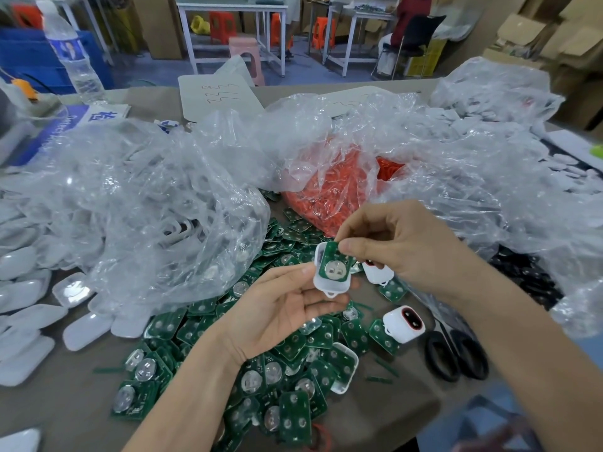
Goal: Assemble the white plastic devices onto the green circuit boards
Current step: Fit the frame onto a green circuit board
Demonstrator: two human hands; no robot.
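My left hand (280, 308) holds a white plastic shell (328, 283) from below, thumb on its left edge. A green circuit board (334, 265) with a round metal contact lies tilted in the shell. My right hand (401, 246) pinches the board's upper right corner between thumb and forefinger. A pile of loose green circuit boards (287, 370) covers the table below both hands. Two white devices with red rings lie near: one (404, 322) to the right, another (375, 272) partly hidden behind my right hand. An empty white shell (344, 367) rests on the pile.
Crumpled clear plastic bags (156, 203) of white covers fill the left and right. A bag of orange parts (332, 194) sits behind the hands. Loose white covers (29, 318) lie at the left edge. Black-handled scissors (456, 357) lie at the right. A water bottle (76, 57) stands far left.
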